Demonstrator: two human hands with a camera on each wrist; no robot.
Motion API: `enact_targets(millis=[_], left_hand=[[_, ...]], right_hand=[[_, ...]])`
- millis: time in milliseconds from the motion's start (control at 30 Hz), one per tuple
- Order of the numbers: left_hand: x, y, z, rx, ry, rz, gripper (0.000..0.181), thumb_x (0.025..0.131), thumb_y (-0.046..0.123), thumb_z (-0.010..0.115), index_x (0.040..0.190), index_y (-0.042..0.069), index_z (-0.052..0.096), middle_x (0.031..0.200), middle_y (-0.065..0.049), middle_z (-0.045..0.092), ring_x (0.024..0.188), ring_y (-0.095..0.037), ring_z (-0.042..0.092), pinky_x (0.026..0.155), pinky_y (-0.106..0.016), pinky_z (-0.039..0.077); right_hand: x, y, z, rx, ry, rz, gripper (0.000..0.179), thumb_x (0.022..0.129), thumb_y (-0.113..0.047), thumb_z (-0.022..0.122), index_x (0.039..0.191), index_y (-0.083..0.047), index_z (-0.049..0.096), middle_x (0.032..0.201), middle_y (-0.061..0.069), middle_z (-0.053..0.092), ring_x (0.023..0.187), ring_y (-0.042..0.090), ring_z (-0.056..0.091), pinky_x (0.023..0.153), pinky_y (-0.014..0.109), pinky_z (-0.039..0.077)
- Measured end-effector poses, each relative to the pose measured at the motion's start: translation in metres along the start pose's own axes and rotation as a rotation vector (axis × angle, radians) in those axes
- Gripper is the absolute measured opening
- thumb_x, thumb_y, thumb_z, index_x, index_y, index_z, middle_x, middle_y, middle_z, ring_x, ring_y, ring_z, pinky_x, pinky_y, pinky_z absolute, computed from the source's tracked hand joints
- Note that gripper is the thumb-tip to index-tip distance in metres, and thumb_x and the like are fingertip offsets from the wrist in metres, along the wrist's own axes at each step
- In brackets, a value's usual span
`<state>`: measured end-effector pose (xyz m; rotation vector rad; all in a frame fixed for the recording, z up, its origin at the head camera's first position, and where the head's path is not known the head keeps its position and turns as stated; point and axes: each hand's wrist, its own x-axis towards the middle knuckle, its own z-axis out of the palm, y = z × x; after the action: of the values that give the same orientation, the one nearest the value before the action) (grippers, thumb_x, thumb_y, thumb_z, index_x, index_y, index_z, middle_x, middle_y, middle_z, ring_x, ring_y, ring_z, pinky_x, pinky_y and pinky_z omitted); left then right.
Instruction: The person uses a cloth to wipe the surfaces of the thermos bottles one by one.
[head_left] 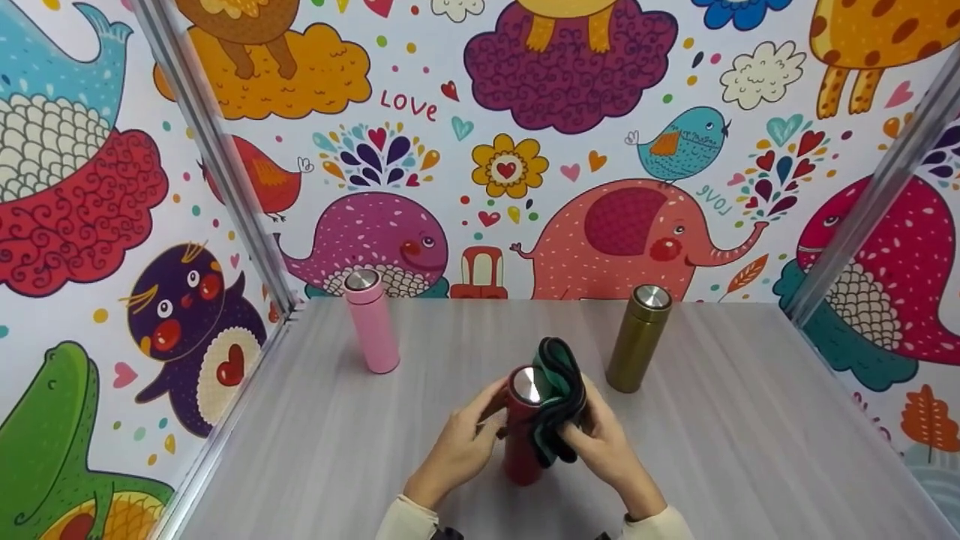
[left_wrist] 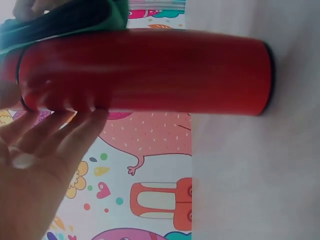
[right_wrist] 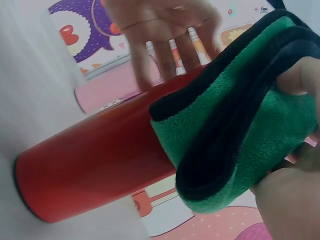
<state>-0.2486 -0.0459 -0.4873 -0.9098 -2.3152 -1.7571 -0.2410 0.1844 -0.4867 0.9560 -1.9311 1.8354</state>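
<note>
1. The red bottle (head_left: 521, 435) stands roughly upright over the front middle of the table (head_left: 315, 450); its silver-topped cap (head_left: 527, 384) is on, hiding whatever is inside. Whether its base touches the tabletop, I cannot tell.
2. The left hand (head_left: 459, 448) holds the red bottle near the top, fingers on one side and thumb on the near side.
3. The right hand (head_left: 609, 448) is clamped on a folded green cloth (head_left: 559, 405) with dark edging, its thumb pinching the folds; the cloth lies against the bottle's right side, just beside the cap.
4. The pink bottle (head_left: 375, 330) stands capped towards the back left corner, its contents hidden, well in from the left edge.
5. The olive bottle (head_left: 637, 345), also capped, stands right of the middle, a little farther from the back edge than the pink one, and well inside the right edge.
6. Grey tabletop shows between the three bottles; both standing behind are apart from the hands. The patterned wall (head_left: 510, 225) rises at the back edge.
</note>
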Motion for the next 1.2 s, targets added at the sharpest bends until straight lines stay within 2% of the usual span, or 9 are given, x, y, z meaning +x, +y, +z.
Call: enact_targets(millis=[167,267,400,633,767,867,967,1067,1200], left_hand=[[0.003,0.001,0.007,-0.015,0.043,-0.028,0.047,0.106,0.025,0.052,0.151,0.012,0.044,0.142,-0.005,0.054,0.125,-0.023,0.056,0.096,-0.037,0.051],[0.007,0.003,0.013,-0.052,0.077,-0.073,0.054,0.100,0.031,0.064,0.150,0.016,0.046,0.139,-0.002,0.051,0.124,-0.022,0.055,0.096,-0.038,0.051],[0.013,0.005,0.020,-0.024,0.133,-0.096,0.065,0.090,0.038,0.076,0.146,0.017,0.051,0.129,0.002,0.050,0.119,-0.017,0.054,0.094,-0.038,0.052],[0.015,0.003,0.024,0.006,0.180,-0.105,0.071,0.084,0.042,0.081,0.143,0.014,0.054,0.127,0.003,0.054,0.116,-0.017,0.056,0.092,-0.038,0.054],[0.013,0.003,0.023,-0.002,0.179,-0.110,0.072,0.084,0.042,0.081,0.144,0.017,0.052,0.132,0.002,0.055,0.117,-0.018,0.057,0.093,-0.037,0.053],[0.011,0.003,0.022,-0.024,0.181,-0.116,0.070,0.084,0.040,0.081,0.144,0.020,0.050,0.134,0.002,0.055,0.118,-0.018,0.057,0.093,-0.037,0.053],[0.010,0.003,0.022,-0.056,0.177,-0.120,0.067,0.084,0.038,0.081,0.140,0.022,0.049,0.134,0.003,0.056,0.119,-0.017,0.058,0.094,-0.038,0.052],[0.010,0.002,0.022,-0.067,0.169,-0.116,0.063,0.085,0.037,0.080,0.138,0.023,0.050,0.133,0.005,0.057,0.121,-0.016,0.057,0.095,-0.039,0.052],[0.009,0.000,0.022,-0.027,0.169,-0.085,0.059,0.087,0.036,0.079,0.139,0.022,0.052,0.134,0.006,0.058,0.124,-0.016,0.055,0.099,-0.042,0.049]], right_hand=[[-0.007,0.009,0.002,-0.001,-0.001,0.055,0.072,0.081,0.020,0.057,0.148,0.001,0.038,0.136,0.021,0.051,0.123,0.022,0.052,0.103,0.027,0.043],[-0.015,0.015,0.003,0.001,0.005,0.153,0.075,0.082,0.017,0.059,0.151,-0.003,0.036,0.141,0.019,0.049,0.125,0.023,0.050,0.103,0.028,0.043],[-0.026,0.026,0.003,0.016,0.007,0.306,0.078,0.085,0.012,0.060,0.155,-0.006,0.031,0.149,0.017,0.042,0.132,0.020,0.045,0.106,0.027,0.039],[-0.045,0.050,0.002,-0.016,-0.063,0.483,0.082,0.085,0.007,0.062,0.157,-0.002,0.024,0.158,0.019,0.030,0.141,0.017,0.031,0.109,0.018,0.026],[-0.050,0.055,0.002,-0.017,-0.069,0.569,0.082,0.085,0.002,0.066,0.157,-0.003,0.027,0.157,0.018,0.032,0.141,0.026,0.029,0.112,0.029,0.025],[-0.050,0.055,0.001,-0.001,-0.044,0.605,0.080,0.083,0.000,0.066,0.155,-0.005,0.032,0.154,0.016,0.038,0.138,0.028,0.033,0.113,0.039,0.026],[-0.049,0.052,0.000,0.019,-0.007,0.618,0.079,0.081,0.001,0.066,0.154,-0.006,0.036,0.150,0.014,0.043,0.131,0.026,0.040,0.109,0.035,0.033],[-0.046,0.047,0.000,0.074,0.025,0.576,0.077,0.081,0.008,0.063,0.152,-0.002,0.036,0.147,0.017,0.045,0.125,0.024,0.045,0.102,0.028,0.040],[-0.038,0.037,0.000,0.142,0.049,0.498,0.073,0.083,0.013,0.060,0.151,0.003,0.035,0.145,0.021,0.045,0.121,0.023,0.049,0.099,0.028,0.045]])
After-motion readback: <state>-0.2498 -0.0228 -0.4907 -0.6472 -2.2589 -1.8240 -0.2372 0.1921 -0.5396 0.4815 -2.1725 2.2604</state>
